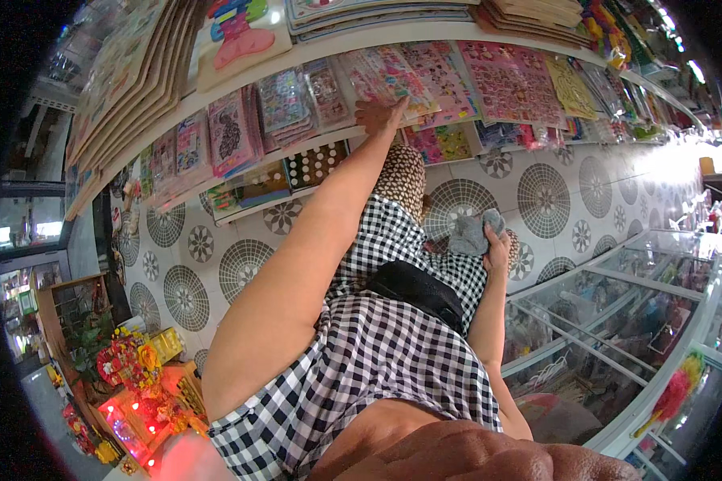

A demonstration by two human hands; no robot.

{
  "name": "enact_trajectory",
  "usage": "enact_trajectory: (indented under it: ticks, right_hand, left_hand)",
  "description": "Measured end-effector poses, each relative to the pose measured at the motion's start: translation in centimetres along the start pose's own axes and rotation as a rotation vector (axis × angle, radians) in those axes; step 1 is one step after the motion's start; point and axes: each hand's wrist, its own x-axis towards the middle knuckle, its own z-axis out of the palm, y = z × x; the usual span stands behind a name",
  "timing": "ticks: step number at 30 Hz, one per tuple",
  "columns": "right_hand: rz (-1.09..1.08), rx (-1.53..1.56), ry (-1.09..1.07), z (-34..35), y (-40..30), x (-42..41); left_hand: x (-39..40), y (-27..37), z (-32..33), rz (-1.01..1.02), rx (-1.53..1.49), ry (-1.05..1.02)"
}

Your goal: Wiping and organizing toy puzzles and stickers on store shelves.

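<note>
My left hand point(380, 115) reaches out to the shelf and touches the front edge of some plastic-wrapped sticker sheets point(388, 75). Its fingers are spread along that edge; whether they grip the sheets is unclear. A crumpled grey cloth point(470, 234) is in my right hand point(497, 245), held low beside my checkered clothes, above the tiled floor. Left of my left hand, more sticker packs point(284, 99) lie in stacks. To its right is a large pink sticker sheet point(511, 81) hanging slightly over the shelf's front.
Above runs a white shelf point(337, 45) with stacked wooden boards point(126, 90). Below are trays of small items point(316, 163). A glass display case point(601, 312) stands at right, with a colourful duster point(674, 388). At lower left is a red-lit altar point(141, 415) with flowers.
</note>
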Motion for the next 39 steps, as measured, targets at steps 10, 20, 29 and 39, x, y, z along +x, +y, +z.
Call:
enact_trajectory:
  ticks: [10,20,29,39]
  right_hand:
    - [-0.001,0.018,-0.014,-0.3,0.0,0.3]
    - [0.003,0.010,-0.097,1.4,-0.4,0.7]
    - [-0.016,0.117,0.001,4.0,-2.0,1.4]
    - [-0.139,0.292,-0.098,13.4,-4.1,1.2]
  left_hand:
    - [3.1,0.1,-1.4,0.084,-0.231,-0.311]
    - [11.9,-8.5,0.2,0.394,-0.973,-0.562]
    - [-4.0,-9.3,-9.5,0.342,-1.168,-1.139]
    - [-11.4,-9.5,-3.7,1.051,-0.707,-0.926]
